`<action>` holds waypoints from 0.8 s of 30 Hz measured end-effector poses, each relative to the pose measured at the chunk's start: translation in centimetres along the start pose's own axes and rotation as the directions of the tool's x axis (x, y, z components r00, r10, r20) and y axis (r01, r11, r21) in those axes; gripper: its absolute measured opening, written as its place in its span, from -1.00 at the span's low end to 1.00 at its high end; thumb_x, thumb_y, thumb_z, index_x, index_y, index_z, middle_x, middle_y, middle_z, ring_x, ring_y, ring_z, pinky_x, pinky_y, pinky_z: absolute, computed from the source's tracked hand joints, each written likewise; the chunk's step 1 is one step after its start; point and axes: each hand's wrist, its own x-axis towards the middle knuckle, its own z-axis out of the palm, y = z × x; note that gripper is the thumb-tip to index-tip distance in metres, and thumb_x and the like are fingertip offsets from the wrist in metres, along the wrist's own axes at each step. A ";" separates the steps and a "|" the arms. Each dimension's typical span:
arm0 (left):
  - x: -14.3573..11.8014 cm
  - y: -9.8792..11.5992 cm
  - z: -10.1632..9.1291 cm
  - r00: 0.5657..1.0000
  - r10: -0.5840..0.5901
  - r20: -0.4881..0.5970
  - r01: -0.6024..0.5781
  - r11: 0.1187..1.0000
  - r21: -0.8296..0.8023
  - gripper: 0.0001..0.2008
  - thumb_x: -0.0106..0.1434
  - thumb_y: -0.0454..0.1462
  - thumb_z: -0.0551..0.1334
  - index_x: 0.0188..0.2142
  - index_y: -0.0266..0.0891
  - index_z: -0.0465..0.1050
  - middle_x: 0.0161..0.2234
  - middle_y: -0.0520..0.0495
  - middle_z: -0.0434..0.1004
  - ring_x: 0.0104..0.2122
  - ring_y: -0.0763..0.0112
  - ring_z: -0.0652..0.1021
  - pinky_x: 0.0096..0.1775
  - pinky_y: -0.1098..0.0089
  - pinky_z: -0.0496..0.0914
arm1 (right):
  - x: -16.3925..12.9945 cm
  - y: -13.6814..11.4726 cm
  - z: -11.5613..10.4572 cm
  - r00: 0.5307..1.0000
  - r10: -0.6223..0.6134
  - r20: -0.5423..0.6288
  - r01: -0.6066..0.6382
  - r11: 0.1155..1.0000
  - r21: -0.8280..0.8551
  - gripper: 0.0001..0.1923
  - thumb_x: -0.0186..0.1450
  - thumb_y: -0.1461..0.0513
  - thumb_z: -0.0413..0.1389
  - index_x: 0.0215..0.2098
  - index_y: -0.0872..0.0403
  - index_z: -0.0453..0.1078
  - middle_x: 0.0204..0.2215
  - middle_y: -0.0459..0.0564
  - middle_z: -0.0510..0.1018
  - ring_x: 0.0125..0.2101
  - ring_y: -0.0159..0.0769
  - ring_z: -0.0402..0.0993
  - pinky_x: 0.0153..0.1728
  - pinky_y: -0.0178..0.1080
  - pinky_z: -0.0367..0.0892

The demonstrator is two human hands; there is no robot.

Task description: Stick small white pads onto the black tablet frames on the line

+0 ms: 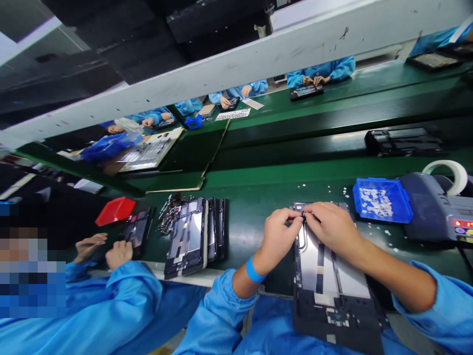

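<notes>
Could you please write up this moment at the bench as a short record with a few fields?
Setting: green workbench on an assembly line
Left hand: pinching at the top edge of the open tablet frame
Right hand: fingertips meeting the left hand at the same spot
Right of hands: blue tray of small pale pieces, tape dispenser
Left of hands: stack of frames, red tray
Others: co-worker's hands on another frame; more people across the line
</notes>
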 end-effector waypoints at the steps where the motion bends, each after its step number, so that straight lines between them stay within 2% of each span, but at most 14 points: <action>1: -0.1 0.0 0.0 1.000 0.028 -0.007 -0.028 0.999 0.030 -0.88 0.27 -0.39 0.33 -0.31 -0.15 0.64 -0.33 0.00 0.71 -0.28 0.32 0.64 -0.18 0.34 0.45 | -0.2 0.0 0.0 0.999 -0.033 -0.011 0.033 0.999 -0.010 -0.77 0.48 0.27 0.04 -0.16 0.07 0.56 -0.22 0.05 0.71 -0.22 -0.14 0.62 -0.10 -0.14 0.41; 8: -0.5 -0.4 0.1 0.997 0.049 -0.054 -0.046 0.997 0.064 -0.89 0.29 -0.37 0.33 -0.28 -0.13 0.65 -0.31 -0.02 0.72 -0.26 0.29 0.65 -0.15 0.29 0.47 | -0.8 -0.2 -0.6 0.994 -0.076 -0.077 0.069 0.994 -0.080 -0.75 0.52 0.21 0.06 -0.20 0.08 0.56 -0.27 0.05 0.71 -0.24 -0.15 0.62 -0.07 -0.13 0.43; 13: -0.7 -0.3 0.0 0.986 0.168 -0.002 -0.165 0.975 0.146 -0.89 0.34 -0.34 0.33 -0.28 -0.10 0.65 -0.31 -0.04 0.73 -0.27 0.23 0.64 -0.15 0.21 0.45 | -0.8 -0.4 -0.4 0.999 -0.040 0.016 0.041 0.998 -0.049 -0.73 0.53 0.20 0.04 -0.15 0.06 0.59 -0.19 0.07 0.73 -0.18 -0.13 0.64 -0.02 -0.10 0.43; 15: -0.8 -0.3 -0.1 0.984 0.178 0.003 -0.176 0.969 0.173 -0.88 0.34 -0.33 0.33 -0.29 -0.09 0.65 -0.32 -0.04 0.73 -0.29 0.22 0.63 -0.16 0.19 0.44 | -0.7 -0.3 -0.3 0.999 -0.023 0.027 0.024 0.999 -0.035 -0.72 0.52 0.21 0.02 -0.13 0.06 0.60 -0.16 0.08 0.73 -0.17 -0.12 0.63 -0.01 -0.09 0.42; 21: -0.6 -0.1 -0.1 0.998 0.066 -0.014 -0.064 0.994 0.085 -0.87 0.29 -0.37 0.33 -0.32 -0.11 0.65 -0.33 -0.03 0.71 -0.28 0.26 0.63 -0.16 0.25 0.46 | 0.0 -1.2 0.6 0.998 0.064 0.020 -0.062 0.992 -0.112 -0.73 0.46 0.24 0.04 -0.36 0.03 0.52 -0.38 0.02 0.67 -0.32 -0.17 0.57 -0.19 -0.18 0.34; 24: -0.4 -0.3 0.1 1.000 -0.017 -0.010 0.017 1.000 -0.009 -0.89 0.27 -0.36 0.33 -0.31 -0.13 0.65 -0.33 -0.03 0.71 -0.27 0.27 0.63 -0.14 0.27 0.46 | 0.5 -0.6 -0.5 0.997 0.079 0.019 -0.073 0.970 -0.232 -0.72 0.42 0.26 0.04 -0.45 0.03 0.43 -0.45 0.02 0.59 -0.37 -0.20 0.51 -0.27 -0.19 0.26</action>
